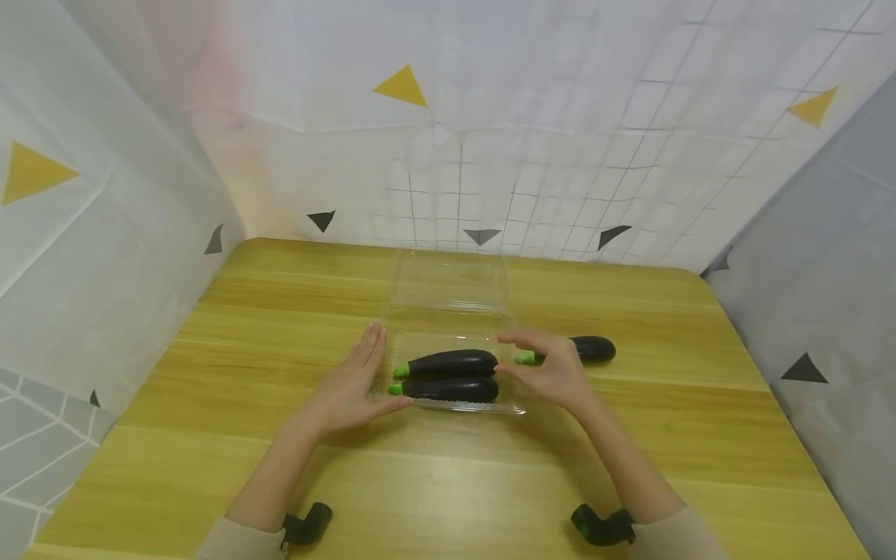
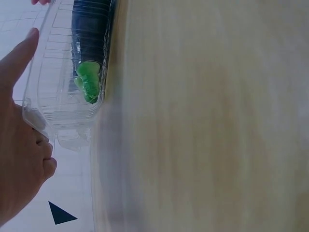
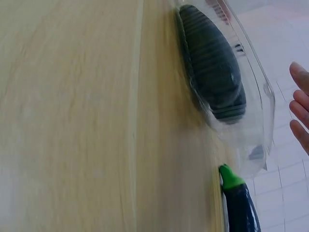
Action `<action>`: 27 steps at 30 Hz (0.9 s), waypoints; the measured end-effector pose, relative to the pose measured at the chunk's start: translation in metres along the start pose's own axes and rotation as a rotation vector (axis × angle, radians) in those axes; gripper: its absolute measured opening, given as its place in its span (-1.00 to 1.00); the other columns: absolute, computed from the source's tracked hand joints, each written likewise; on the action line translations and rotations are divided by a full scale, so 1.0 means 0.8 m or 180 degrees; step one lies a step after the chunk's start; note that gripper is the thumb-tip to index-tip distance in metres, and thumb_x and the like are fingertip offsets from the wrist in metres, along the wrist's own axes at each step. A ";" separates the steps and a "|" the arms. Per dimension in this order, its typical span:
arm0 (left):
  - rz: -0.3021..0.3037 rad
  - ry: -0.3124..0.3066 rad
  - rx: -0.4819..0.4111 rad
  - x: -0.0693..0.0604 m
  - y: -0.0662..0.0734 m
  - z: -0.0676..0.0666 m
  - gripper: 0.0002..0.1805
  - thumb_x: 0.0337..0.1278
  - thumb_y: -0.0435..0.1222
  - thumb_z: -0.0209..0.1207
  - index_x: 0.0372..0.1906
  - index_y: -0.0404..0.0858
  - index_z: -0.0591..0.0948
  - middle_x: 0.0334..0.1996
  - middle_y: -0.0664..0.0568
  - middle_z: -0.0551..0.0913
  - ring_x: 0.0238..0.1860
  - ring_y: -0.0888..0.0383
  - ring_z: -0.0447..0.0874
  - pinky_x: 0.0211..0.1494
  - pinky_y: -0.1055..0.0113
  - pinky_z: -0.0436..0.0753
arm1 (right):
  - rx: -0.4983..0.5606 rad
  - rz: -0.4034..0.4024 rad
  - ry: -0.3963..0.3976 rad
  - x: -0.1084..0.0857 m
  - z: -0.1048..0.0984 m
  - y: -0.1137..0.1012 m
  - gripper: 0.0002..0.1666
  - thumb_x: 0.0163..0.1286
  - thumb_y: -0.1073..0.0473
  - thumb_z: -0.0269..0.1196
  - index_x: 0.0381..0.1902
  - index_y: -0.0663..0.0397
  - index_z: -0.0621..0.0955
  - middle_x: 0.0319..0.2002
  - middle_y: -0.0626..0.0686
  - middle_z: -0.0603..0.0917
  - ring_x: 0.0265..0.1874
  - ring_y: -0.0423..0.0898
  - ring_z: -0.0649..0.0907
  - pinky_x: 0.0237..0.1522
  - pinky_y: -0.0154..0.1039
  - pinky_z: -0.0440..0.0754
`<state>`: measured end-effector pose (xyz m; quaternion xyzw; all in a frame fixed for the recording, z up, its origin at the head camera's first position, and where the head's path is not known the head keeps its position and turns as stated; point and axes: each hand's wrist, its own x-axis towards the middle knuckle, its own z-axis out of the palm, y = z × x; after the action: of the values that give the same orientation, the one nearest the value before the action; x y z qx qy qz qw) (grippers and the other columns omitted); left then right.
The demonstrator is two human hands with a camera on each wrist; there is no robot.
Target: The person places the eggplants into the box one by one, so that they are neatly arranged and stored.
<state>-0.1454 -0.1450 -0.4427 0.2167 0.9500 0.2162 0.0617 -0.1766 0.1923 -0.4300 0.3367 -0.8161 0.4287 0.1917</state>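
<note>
Two dark eggplants lie side by side in a clear plastic clamshell container (image 1: 514,408), green stem ends to the left: a rear eggplant (image 1: 451,363) and a front eggplant (image 1: 451,390). Its lid (image 1: 448,280) is folded back. My left hand (image 1: 348,389) rests against the container's left side, fingers straight and thumb at the front rim. Over the container's right edge, my right hand (image 1: 553,371) has thumb and fingers spread, near the rear eggplant's blunt end. Nothing shows between those fingers in the right wrist view. A third eggplant (image 1: 595,349) lies on the table to the right, partly hidden by this hand.
A wood-grain table (image 1: 448,482) carries everything. White sheeting (image 1: 560,155) with triangles and grid lines stands behind it, and more sheeting flanks both sides. Black devices are strapped at both wrists, a left one (image 1: 308,525) and a right one (image 1: 602,526).
</note>
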 end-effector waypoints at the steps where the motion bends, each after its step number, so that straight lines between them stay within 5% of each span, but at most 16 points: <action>1: -0.0002 0.0000 -0.0004 0.000 0.000 0.000 0.30 -0.02 0.48 -0.05 0.50 -0.30 -0.31 0.52 -0.08 -0.42 0.50 0.10 -0.45 0.49 0.11 -0.10 | 0.0012 -0.0002 0.0022 -0.001 -0.002 0.001 -0.50 -0.18 0.35 0.59 -0.17 0.15 0.73 -0.21 0.08 0.76 -0.28 0.11 0.73 -0.22 -0.29 0.68; 11: -0.0012 -0.0001 -0.0036 -0.002 0.003 -0.003 0.29 0.00 0.46 -0.02 0.51 -0.31 -0.30 0.52 -0.07 -0.42 0.51 0.09 -0.44 0.50 0.10 -0.10 | -0.0045 -0.0067 0.0143 0.006 -0.035 -0.041 -0.49 -0.28 0.56 0.54 -0.24 0.40 0.68 -0.30 0.22 0.74 -0.36 -0.01 0.74 -0.19 -0.50 0.61; 27: 0.0010 0.0042 -0.0015 -0.001 0.001 0.000 0.30 -0.02 0.48 -0.06 0.51 -0.31 -0.30 0.53 -0.10 -0.40 0.51 0.07 -0.42 0.49 0.09 -0.07 | -0.0238 0.0276 0.0159 -0.009 -0.069 -0.032 -0.50 -0.23 0.57 0.51 -0.20 0.39 0.68 -0.27 0.26 0.73 -0.25 -0.27 0.69 -0.14 -0.58 0.55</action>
<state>-0.1442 -0.1446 -0.4423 0.2166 0.9495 0.2199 0.0557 -0.1523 0.2304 -0.3888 0.2827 -0.8404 0.4141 0.2057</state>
